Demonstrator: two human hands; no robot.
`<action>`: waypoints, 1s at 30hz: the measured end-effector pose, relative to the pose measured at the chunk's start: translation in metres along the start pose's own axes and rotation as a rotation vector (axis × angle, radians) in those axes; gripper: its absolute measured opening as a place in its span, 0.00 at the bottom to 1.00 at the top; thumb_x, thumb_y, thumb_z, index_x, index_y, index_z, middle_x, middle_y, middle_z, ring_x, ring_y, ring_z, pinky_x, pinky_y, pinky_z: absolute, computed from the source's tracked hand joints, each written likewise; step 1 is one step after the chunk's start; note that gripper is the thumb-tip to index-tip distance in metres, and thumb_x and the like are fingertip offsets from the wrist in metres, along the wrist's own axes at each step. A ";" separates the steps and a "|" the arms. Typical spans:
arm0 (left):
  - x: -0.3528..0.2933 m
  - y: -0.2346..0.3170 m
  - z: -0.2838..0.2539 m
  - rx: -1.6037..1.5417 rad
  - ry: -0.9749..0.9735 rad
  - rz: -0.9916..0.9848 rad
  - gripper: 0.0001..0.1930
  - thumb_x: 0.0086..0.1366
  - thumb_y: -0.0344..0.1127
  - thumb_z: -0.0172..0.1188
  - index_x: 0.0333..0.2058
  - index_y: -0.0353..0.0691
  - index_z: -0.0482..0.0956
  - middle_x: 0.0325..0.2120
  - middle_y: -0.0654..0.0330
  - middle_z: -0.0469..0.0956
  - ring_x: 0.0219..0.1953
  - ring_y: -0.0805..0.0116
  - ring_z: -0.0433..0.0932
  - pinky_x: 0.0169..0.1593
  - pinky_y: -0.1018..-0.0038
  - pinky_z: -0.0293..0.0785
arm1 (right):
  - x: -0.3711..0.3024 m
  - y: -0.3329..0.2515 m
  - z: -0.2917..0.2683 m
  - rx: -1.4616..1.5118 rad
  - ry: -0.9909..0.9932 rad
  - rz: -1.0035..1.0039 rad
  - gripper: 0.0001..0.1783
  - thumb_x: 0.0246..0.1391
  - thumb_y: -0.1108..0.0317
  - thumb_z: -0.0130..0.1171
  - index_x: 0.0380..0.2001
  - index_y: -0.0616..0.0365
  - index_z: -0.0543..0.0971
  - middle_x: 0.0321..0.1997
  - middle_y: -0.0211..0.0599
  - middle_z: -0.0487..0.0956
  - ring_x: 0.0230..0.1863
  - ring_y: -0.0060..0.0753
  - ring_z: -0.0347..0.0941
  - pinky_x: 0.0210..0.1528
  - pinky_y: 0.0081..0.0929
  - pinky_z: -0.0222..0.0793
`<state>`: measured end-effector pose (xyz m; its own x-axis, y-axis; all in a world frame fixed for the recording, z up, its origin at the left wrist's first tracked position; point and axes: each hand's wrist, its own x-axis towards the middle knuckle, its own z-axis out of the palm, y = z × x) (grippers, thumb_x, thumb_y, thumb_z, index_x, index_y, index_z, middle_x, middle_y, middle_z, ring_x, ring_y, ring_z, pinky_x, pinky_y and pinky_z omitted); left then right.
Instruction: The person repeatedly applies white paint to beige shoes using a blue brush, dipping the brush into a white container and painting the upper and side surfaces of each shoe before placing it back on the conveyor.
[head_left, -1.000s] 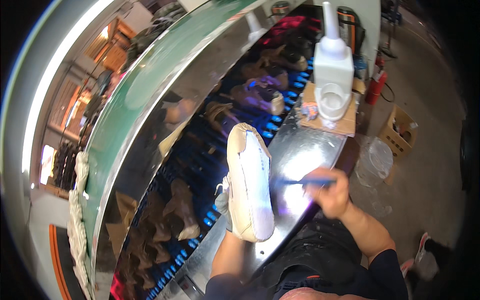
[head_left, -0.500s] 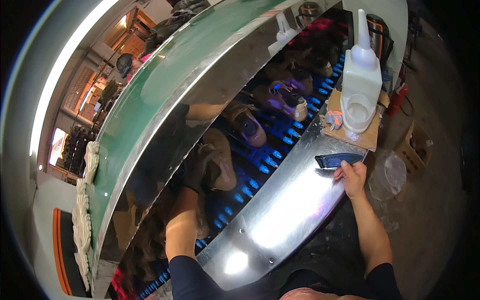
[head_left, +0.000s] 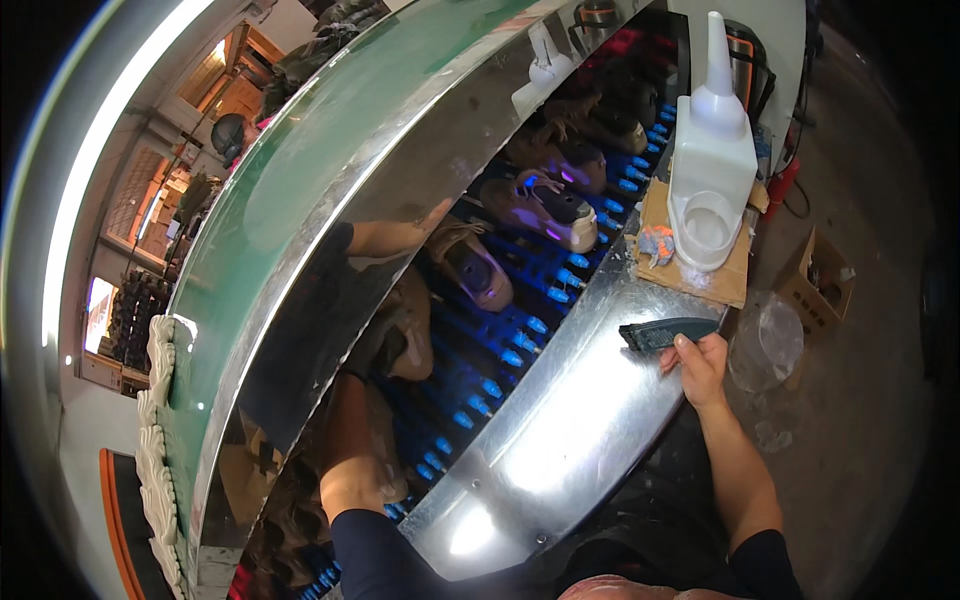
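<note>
Between the thumb and fingers of my right hand (head_left: 704,366) is a dark, flat brush (head_left: 668,332), tapered at its right end, held above the shiny metal ledge (head_left: 560,420). My left hand (head_left: 347,405) reaches in under the machine's hood, beside a brown shoe (head_left: 408,335). Shadow hides its fingers, so I cannot make out whether it grips anything. Farther along the bed, another shoe (head_left: 480,275) and a shoe with a dark opening (head_left: 548,210) lie on their sides under purple-blue light. Blue-tipped pegs (head_left: 520,345) line the bed's near side.
A white squeeze bottle (head_left: 712,160) with a long spout and cup stands on cardboard (head_left: 725,285) at the ledge's far end, beside a crumpled orange-grey wad (head_left: 656,244). The curved hood (head_left: 390,150) overhangs the bed. On the floor sit a clear bag (head_left: 765,340) and an open carton (head_left: 815,280).
My left hand has drawn back slightly toward me and lower, away from the brown shoe. The shoes appear farther left in view. My right hand still holds the brush, now tilted a little differently.
</note>
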<state>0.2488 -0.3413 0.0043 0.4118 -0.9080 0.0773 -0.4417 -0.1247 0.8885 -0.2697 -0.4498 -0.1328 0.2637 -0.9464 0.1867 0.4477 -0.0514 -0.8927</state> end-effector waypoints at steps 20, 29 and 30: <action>-0.095 -0.070 0.061 1.171 0.621 0.053 0.26 0.69 0.35 0.66 0.64 0.37 0.74 0.55 0.53 0.79 0.60 0.59 0.77 0.61 0.62 0.76 | 0.010 0.009 -0.002 -0.037 -0.012 -0.021 0.13 0.69 0.64 0.61 0.34 0.63 0.81 0.24 0.38 0.83 0.22 0.25 0.79 0.25 0.21 0.75; -0.129 -0.072 0.137 -0.797 0.354 -0.605 0.16 0.67 0.33 0.69 0.51 0.36 0.85 0.49 0.55 0.84 0.47 0.59 0.82 0.43 0.61 0.86 | 0.012 0.011 -0.010 -0.042 -0.013 0.004 0.12 0.69 0.65 0.62 0.33 0.63 0.82 0.25 0.38 0.83 0.23 0.25 0.79 0.28 0.22 0.75; -0.128 -0.061 0.139 -0.764 0.383 -0.616 0.16 0.67 0.34 0.70 0.52 0.36 0.85 0.50 0.54 0.84 0.46 0.58 0.83 0.41 0.62 0.87 | 0.012 0.009 -0.009 -0.047 -0.014 0.000 0.12 0.69 0.65 0.62 0.34 0.64 0.82 0.25 0.38 0.83 0.23 0.25 0.79 0.28 0.22 0.75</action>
<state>0.1121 -0.2731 -0.1224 0.6775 -0.5697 -0.4652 0.4947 -0.1150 0.8614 -0.2700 -0.4641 -0.1421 0.2758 -0.9418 0.1922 0.4074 -0.0666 -0.9108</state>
